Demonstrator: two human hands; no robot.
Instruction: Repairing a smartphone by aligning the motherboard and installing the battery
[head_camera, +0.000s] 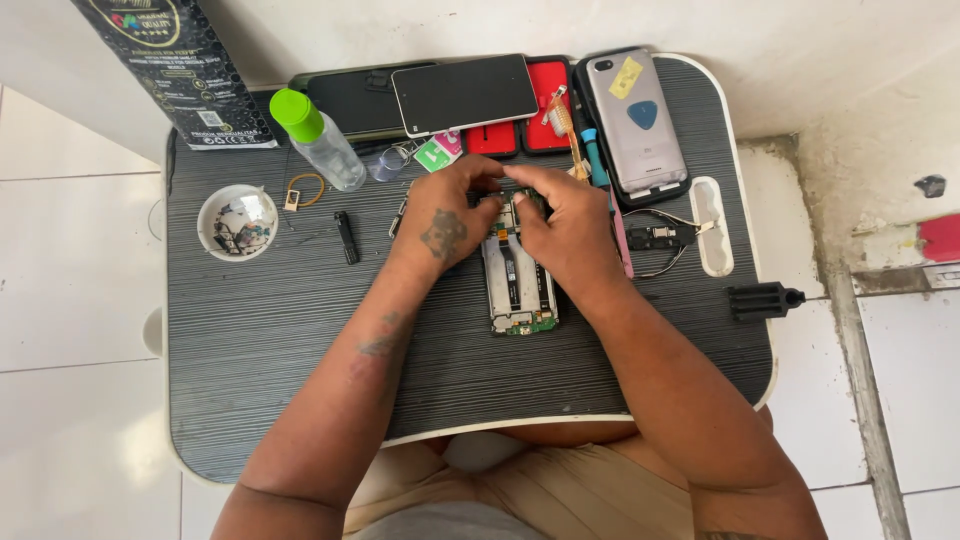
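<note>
nearest the lens, both forearms run up from the lap over the front edge of the worktop (300, 380), a dark ribbed lap tray. at mid-tray lies the opened phone (520, 285), back off, green board showing at its near end. my left hand (447, 222) and right hand (565, 225) meet over its far end; fingers of both are curled down and pinching at something on the phone's top edge, but i cannot tell what sits in either grip. left of the hands: a small black part (346, 237), then a white dish (237, 222) of bits. farther back: a clear bottle (320, 140) with green cap, a dark phone (465, 93), a silver phone (637, 120).
</note>
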